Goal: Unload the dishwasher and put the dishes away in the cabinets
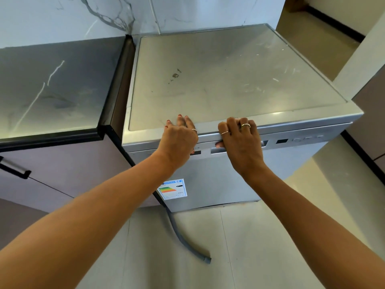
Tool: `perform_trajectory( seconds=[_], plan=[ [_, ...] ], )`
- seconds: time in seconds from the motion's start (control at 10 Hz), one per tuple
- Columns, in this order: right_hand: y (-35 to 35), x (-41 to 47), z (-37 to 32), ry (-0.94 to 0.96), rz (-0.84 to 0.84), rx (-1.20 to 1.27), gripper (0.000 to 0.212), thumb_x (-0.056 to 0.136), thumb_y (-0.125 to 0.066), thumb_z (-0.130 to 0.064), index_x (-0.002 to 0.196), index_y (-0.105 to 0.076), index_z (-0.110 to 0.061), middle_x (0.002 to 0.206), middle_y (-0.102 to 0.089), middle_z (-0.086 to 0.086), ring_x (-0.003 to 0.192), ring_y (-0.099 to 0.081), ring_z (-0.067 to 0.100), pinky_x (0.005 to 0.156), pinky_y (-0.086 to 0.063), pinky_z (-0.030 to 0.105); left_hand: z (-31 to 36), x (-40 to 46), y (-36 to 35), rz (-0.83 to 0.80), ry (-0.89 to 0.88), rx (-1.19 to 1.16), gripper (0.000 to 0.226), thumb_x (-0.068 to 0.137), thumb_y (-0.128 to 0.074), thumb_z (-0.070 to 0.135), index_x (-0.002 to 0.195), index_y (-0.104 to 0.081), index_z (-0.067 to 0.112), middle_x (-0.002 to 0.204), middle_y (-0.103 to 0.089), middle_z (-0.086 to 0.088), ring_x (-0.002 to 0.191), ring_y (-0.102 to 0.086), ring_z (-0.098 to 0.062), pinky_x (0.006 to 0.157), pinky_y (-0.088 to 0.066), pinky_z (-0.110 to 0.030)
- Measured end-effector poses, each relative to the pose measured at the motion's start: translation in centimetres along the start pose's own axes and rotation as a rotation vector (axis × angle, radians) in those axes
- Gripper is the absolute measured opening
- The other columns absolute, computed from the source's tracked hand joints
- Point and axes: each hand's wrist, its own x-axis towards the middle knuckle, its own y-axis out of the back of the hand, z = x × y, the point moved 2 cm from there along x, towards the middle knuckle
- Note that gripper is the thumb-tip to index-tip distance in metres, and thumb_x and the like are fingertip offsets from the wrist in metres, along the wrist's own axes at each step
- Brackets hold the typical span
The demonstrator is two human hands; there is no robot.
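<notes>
Both forearms are stretched out from the near edge toward a silver dishwasher (pixel 218 180), which is parked in the middle of the shot with its door closed. Its flat top (pixel 229 76) is scuffed and smudged, with a small dark mark near the middle. The left hand (pixel 179 140) is laid over the front lip of that top, fingers fairly straight and pressed flat on the surface, thumb tucked down over the front edge, nothing gripped. The right hand (pixel 241 140) is curled over the same lip just to the right, and its thumb is hooked into the recessed door handle (pixel 218 150), so the handle is being gripped. Rings can be seen on both hands. A colourful energy sticker (pixel 173 189) is stuck on the door's lower left. On the pale tiled floor (pixel 260 247), a grey hose (pixel 185 238) is left trailing out from under the machine's near left corner. To the left, a dark marbled table (pixel 52 86) is butted up beside the dishwasher, with a purple cabinet (pixel 62 163) underneath and a bar handle (pixel 14 167) on it. A veined white wall (pixel 83 15) is seen at the far side.
</notes>
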Motion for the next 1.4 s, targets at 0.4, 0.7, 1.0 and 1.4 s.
perform_trajectory(
  seconds=[0.4, 0.7, 1.0, 1.4],
  plan=[
    [1.0, 1.2, -0.8, -0.051, -0.256, -0.095, 0.064, 0.059, -0.086, -0.028, 0.108, -0.046, -0.015, 0.098, -0.055, 0.009, 0.083, -0.057, 0.030, 0.071, -0.051, 0.037, 0.1, 1.1, 0.1, -0.073, -0.016, -0.033, 0.071, 0.092, -0.060, 0.022, 0.140, -0.023, -0.015, 0.145, -0.031, -0.032, 0.133, -0.036, -0.045, 0.100, -0.042, -0.055],
    [2.4, 2.8, -1.2, -0.072, -0.506, -0.097, 0.071, 0.060, -0.085, -0.032, 0.117, -0.045, -0.016, 0.104, -0.053, 0.008, 0.091, -0.057, 0.029, 0.073, -0.049, 0.032, -0.7, 3.3, 5.2, -0.171, -0.178, -0.037, 0.022, 0.090, -0.062, 0.021, 0.109, -0.064, 0.009, 0.097, -0.064, -0.005, 0.090, -0.064, -0.021, 0.077, -0.050, -0.028],
    [3.1, 5.8, -2.0, -0.007, -0.705, -0.082, 0.051, 0.079, -0.070, -0.034, 0.118, -0.047, -0.012, 0.104, -0.055, 0.009, 0.093, -0.058, 0.028, 0.077, -0.049, 0.031, -4.0, 3.5, 5.0, -0.215, -0.184, -0.333, 0.053, 0.076, -0.072, 0.047, 0.114, -0.060, 0.011, 0.102, -0.064, -0.006, 0.088, -0.058, -0.021, 0.078, -0.047, -0.028],
    [5.7, 11.2, 0.9, 0.007, -1.128, 0.253, 0.091, 0.081, -0.043, -0.073, 0.146, -0.027, -0.012, 0.151, -0.033, 0.010, 0.135, -0.037, 0.029, 0.108, -0.034, 0.041, -7.7, 1.5, 4.2, -0.593, 0.032, -0.620, 0.081, 0.086, -0.055, 0.057, 0.151, -0.019, 0.024, 0.156, -0.024, -0.004, 0.140, -0.029, -0.027, 0.113, -0.027, -0.044]
  ],
)
